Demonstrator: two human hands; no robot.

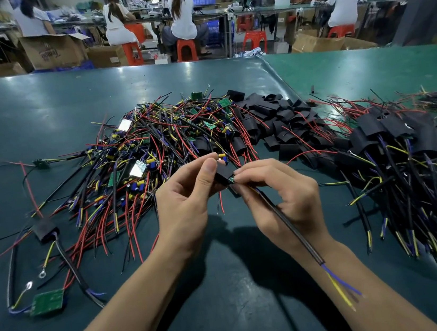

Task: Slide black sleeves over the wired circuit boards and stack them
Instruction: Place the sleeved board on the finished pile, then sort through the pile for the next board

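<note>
1. Above the green surface (38, 111), the left hand (185, 200) pinches a black sleeve (222, 174) between thumb and fingers.
2. The right hand (285, 198) pinches the circuit board (232, 180) at the sleeve's mouth; its black cable (289, 228) trails over the wrist.
3. A pile of unsleeved wired boards (153, 146) lies behind the hands, loose sleeves (275, 119) beside it.
4. Finished ones (393, 148) are heaped on the right.

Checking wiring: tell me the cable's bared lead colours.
Yellow and blue leads, head view.
</note>
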